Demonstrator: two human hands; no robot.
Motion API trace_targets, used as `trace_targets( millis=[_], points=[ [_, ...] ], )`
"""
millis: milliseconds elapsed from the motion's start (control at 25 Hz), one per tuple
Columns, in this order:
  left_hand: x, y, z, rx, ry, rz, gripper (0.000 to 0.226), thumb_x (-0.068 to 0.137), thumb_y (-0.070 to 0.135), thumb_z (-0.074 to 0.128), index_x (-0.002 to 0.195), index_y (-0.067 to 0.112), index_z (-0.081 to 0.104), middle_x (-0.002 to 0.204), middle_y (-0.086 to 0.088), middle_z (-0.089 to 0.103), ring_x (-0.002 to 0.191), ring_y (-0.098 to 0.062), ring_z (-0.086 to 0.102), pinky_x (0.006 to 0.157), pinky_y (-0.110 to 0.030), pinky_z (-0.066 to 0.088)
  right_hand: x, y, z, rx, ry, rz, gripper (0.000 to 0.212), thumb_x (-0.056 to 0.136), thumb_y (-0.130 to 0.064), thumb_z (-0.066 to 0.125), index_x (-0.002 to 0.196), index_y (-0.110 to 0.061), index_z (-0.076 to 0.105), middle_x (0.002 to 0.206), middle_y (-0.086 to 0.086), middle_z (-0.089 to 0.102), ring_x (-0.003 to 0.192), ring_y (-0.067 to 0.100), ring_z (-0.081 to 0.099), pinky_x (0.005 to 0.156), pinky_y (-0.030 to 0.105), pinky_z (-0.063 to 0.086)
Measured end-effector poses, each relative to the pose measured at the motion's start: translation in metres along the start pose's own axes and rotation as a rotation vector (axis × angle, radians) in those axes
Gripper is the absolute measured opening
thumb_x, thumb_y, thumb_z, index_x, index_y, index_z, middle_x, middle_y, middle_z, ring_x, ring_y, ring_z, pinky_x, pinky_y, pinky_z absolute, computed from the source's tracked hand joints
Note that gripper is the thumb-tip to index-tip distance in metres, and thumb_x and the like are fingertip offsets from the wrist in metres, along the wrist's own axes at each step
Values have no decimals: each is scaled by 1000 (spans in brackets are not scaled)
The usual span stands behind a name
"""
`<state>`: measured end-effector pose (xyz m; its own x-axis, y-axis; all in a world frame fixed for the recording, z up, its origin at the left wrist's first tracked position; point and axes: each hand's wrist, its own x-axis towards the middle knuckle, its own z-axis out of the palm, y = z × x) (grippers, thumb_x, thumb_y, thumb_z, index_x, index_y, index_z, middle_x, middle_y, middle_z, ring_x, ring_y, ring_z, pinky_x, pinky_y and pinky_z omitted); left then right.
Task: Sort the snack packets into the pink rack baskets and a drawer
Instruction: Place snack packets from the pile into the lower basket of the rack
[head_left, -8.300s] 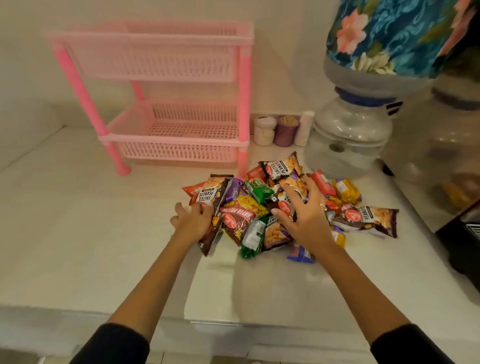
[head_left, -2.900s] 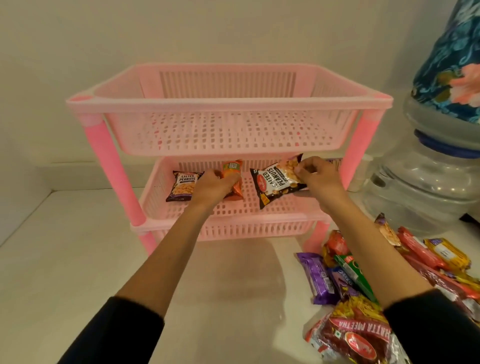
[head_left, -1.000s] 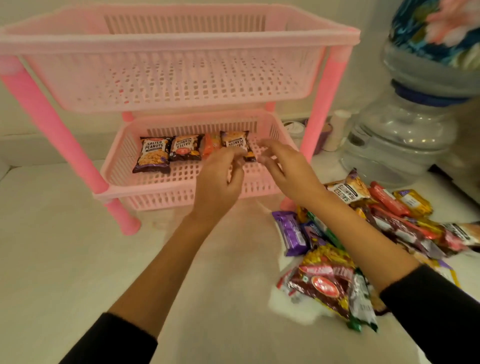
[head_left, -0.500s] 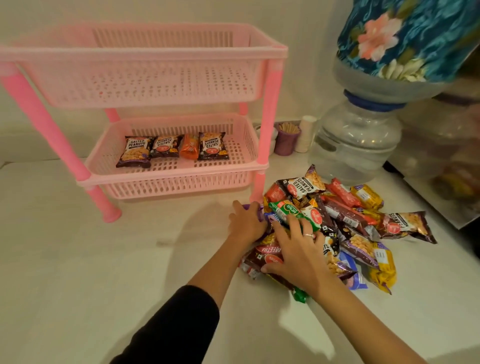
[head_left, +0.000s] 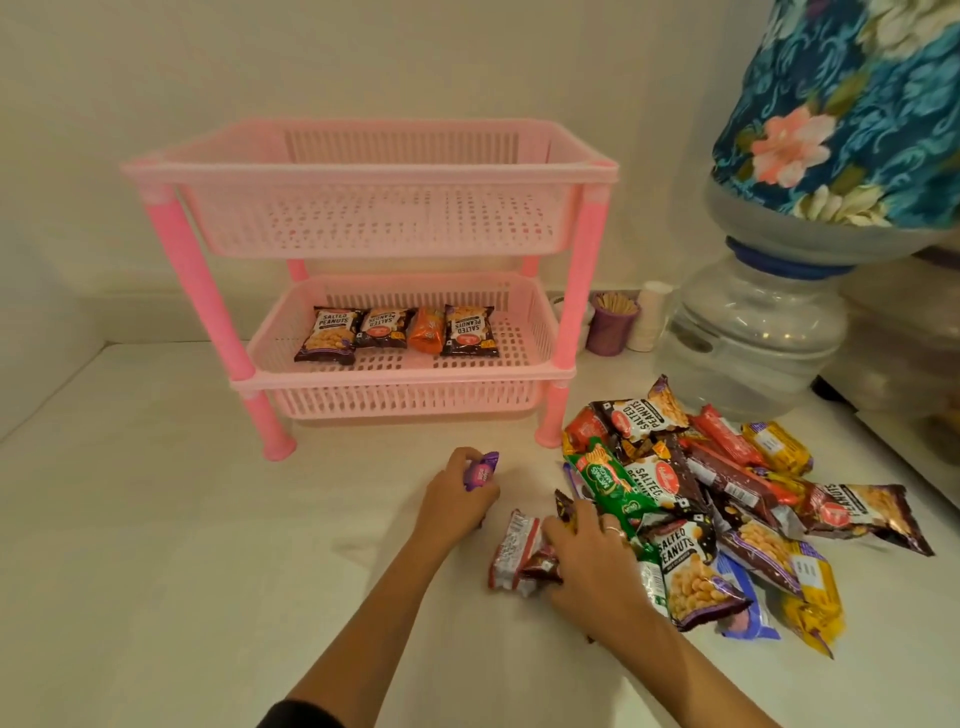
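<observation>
A pink two-tier rack stands at the back of the white counter. Its upper basket holds nothing I can see. The lower basket holds three salted peanut packets and an orange packet in a row. A heap of snack packets lies right of the rack. My left hand grips a small purple packet left of the heap. My right hand lies on the heap's near left edge, fingers over a dark red packet.
A water dispenser jar with a floral cover stands at the right. A purple toothpick cup and a white container sit behind the rack's right leg. The counter's left side is bare, with a wall at far left.
My left hand has pulled away from the heap to the left with a purple packet in it. My right hand has slid to the heap's near edge onto a dark red packet.
</observation>
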<state>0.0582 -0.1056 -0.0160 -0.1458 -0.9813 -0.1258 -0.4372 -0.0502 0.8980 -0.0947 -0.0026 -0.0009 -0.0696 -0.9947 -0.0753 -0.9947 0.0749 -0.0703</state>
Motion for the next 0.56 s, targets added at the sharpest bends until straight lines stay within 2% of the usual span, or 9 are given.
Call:
trace_targets(
  millis=[80, 200, 320, 440, 560],
  points=[
    [-7, 4, -18, -58, -1, 51, 29, 83, 21, 61, 105, 36, 50, 86, -3, 64, 53, -13, 58, 44, -24, 47, 1, 2, -1, 76, 100, 26, 47, 76, -41, 61, 117, -22, 50, 123, 9, 41, 107, 30, 43, 78, 40, 52],
    [-15, 21, -50, -157, -46, 170, 34, 85, 24, 62, 107, 48, 50, 94, 2, 64, 61, -13, 62, 47, -22, 48, 7, 2, -5, 234, 199, 94, 31, 74, -28, 67, 100, -13, 61, 109, 10, 48, 98, 30, 48, 75, 33, 46],
    [-12, 43, -93, -198, -32, 303, 37, 84, 25, 60, 101, 56, 50, 86, 0, 65, 52, -11, 57, 41, -24, 47, 13, -7, -18, 485, 320, 130, 14, 68, -10, 72, 77, -8, 62, 86, 9, 51, 83, 28, 49, 65, 30, 37],
    [9, 51, -140, -153, 37, 349, 42, 86, 21, 60, 97, 60, 49, 86, 2, 65, 48, -9, 56, 39, -24, 46, 16, -23, -36, 708, 379, 122, 25, 65, 1, 76, 60, -14, 55, 74, 3, 49, 73, 22, 49, 60, 27, 34],
    [39, 47, -182, -56, 119, 336, 37, 85, 21, 61, 104, 51, 50, 83, 11, 64, 44, -1, 55, 39, -20, 43, 26, -43, -62, 851, 450, 29, 30, 64, 3, 77, 60, -20, 59, 77, 1, 55, 74, 15, 53, 62, 27, 39]
  ],
)
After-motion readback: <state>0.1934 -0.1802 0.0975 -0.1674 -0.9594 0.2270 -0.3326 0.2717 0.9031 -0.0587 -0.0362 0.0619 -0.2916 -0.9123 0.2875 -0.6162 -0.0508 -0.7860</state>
